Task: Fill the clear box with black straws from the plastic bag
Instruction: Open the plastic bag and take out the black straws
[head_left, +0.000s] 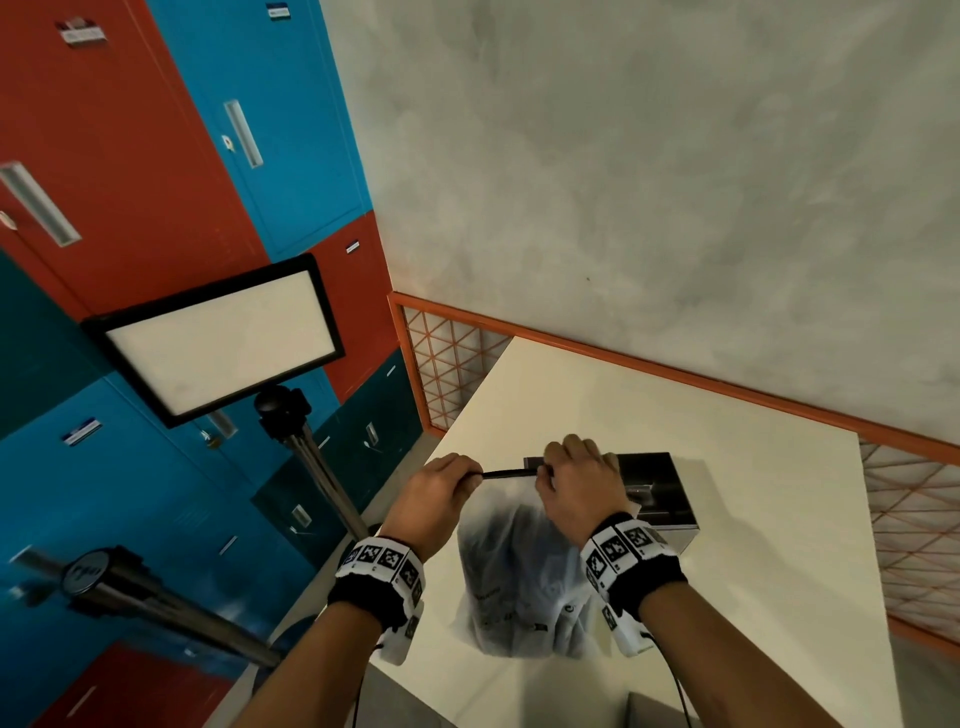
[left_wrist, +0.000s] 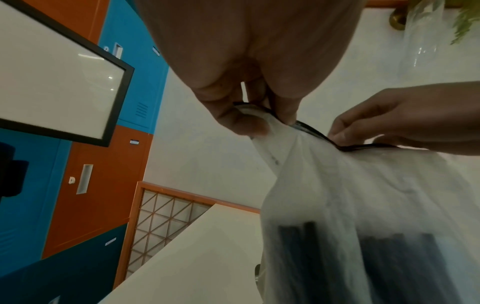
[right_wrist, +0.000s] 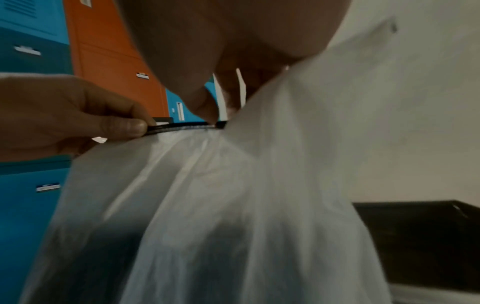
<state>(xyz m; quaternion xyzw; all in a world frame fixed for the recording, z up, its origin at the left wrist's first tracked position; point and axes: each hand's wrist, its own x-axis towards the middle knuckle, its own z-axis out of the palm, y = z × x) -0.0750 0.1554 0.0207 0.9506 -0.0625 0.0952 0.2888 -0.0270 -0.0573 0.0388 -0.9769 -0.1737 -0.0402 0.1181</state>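
Observation:
A translucent plastic bag (head_left: 519, 571) stands on the cream table (head_left: 753, 597), held up by its black zip strip (head_left: 506, 473). My left hand (head_left: 470, 477) pinches the strip's left end and my right hand (head_left: 545, 475) pinches its right end. In the left wrist view the strip (left_wrist: 311, 131) runs between the left hand's fingertips (left_wrist: 285, 117) and the right hand (left_wrist: 342, 133). Black straws (left_wrist: 389, 267) show dimly through the bag's lower part. The clear box (head_left: 660, 493) with dark contents sits just behind the right hand, partly hidden by it. The right wrist view shows the bag (right_wrist: 233, 185) and box (right_wrist: 415, 236).
A light panel (head_left: 223, 343) on a tripod stands off the table's left edge, before red and blue lockers (head_left: 130, 156). An orange lattice rail (head_left: 447, 374) borders the table's far sides against a grey wall. A glass vase with greenery (left_wrist: 426, 30) shows in the left wrist view.

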